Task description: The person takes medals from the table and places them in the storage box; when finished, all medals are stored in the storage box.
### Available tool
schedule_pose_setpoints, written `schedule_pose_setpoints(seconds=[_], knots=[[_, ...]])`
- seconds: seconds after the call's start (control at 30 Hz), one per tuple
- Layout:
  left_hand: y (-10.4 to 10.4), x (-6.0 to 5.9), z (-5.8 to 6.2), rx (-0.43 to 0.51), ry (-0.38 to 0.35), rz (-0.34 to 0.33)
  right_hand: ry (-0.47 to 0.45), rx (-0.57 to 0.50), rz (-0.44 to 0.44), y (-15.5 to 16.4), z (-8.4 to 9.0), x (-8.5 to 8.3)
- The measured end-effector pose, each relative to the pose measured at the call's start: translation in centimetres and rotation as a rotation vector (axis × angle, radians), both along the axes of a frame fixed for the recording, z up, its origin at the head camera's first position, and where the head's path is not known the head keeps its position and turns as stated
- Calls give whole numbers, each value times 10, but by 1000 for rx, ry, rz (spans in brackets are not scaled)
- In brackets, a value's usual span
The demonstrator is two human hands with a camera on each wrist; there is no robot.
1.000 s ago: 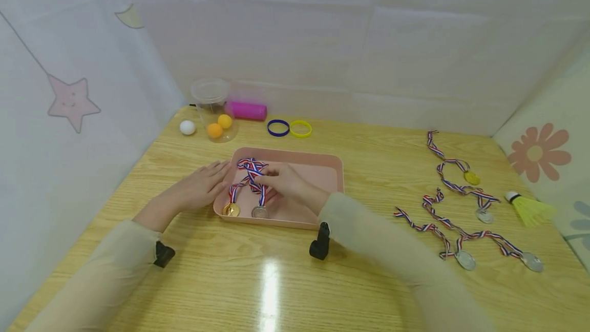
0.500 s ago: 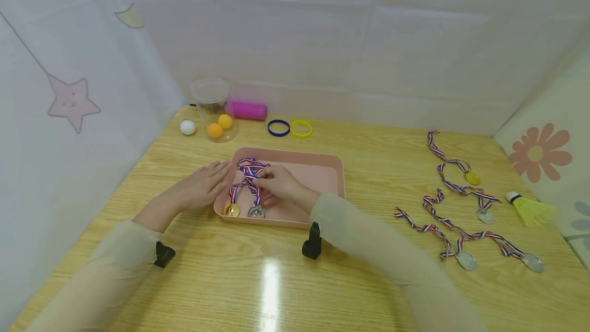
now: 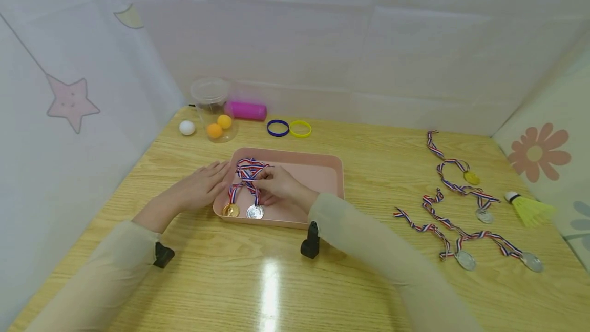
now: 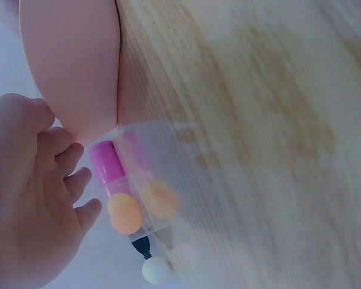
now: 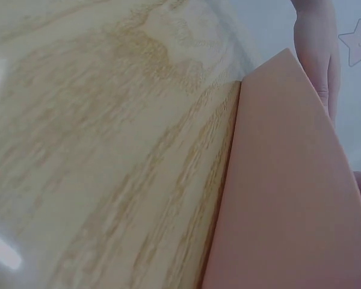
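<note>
In the head view a shallow pink tray (image 3: 318, 160) stands on the wooden table. My right hand (image 3: 283, 186) reaches into it and pinches the striped ribbon of a silver medal (image 3: 255, 212). Beside that disc, against the tray's front left, lies a gold medal (image 3: 231, 210); the red, white and blue ribbons of both bunch together behind them. My left hand (image 3: 200, 186) touches the tray's left wall with its fingers loosely extended, which the left wrist view also shows. The right wrist view mostly catches the tray's outer wall (image 5: 283, 180), and the right fingers are largely hidden there.
Several more medals on ribbons, one a gold disc (image 3: 471, 178), lie at the right near a yellow shuttlecock (image 3: 530, 209). Behind the tray are a clear cup (image 3: 209, 96) with orange balls, a white ball (image 3: 187, 127), a pink cylinder (image 3: 249, 110) and two wristbands (image 3: 300, 128).
My right hand has shifted slightly left, drawing the silver medal closer to the gold one. My left hand has stayed at the tray's left side.
</note>
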State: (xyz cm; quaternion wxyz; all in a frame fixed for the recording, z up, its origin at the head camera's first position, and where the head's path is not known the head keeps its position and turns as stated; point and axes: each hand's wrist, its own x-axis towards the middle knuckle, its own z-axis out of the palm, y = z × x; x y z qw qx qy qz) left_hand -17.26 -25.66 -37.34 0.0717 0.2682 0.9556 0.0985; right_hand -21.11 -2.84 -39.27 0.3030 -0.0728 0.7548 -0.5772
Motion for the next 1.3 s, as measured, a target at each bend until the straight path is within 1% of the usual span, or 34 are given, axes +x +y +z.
schedule_pose_setpoints(seconds=[0.1, 0.27, 0.4, 0.53, 0.7, 0.87, 0.9, 0.97, 1.03, 1.1, 1.2, 1.3], knots=[[1, 0, 0, 4, 4, 0, 5, 50, 50, 3, 1, 2], [1, 0, 0, 3, 8, -1, -22, 61, 99, 5, 1, 7], [1, 0, 0, 1, -1, 4, -40, 47, 102, 4, 3, 9], [1, 0, 0, 2, -7, 9, -34, 48, 99, 2, 4, 11], [1, 0, -1, 9, 3, 1, -19, 40, 105, -1, 2, 9], [1, -1, 0, 6, 4, 2, -13, 28, 101, 0, 5, 7], [1, -1, 0, 4, 0, 6, -3, 30, 101, 1, 6, 6], [1, -1, 0, -1, -2, 8, 44, 43, 113, 5, 9, 2], [1, -1, 0, -4, -6, 9, 91, 39, 136, 12, 15, -2], [1, -1, 0, -3, -9, 11, 145, 28, 170, 21, 26, -5], [1, 0, 0, 0, -15, 16, 186, -12, 203, 40, 49, -5], [1, 0, 0, -1, -13, 17, 242, -30, 213, 63, 73, -1]])
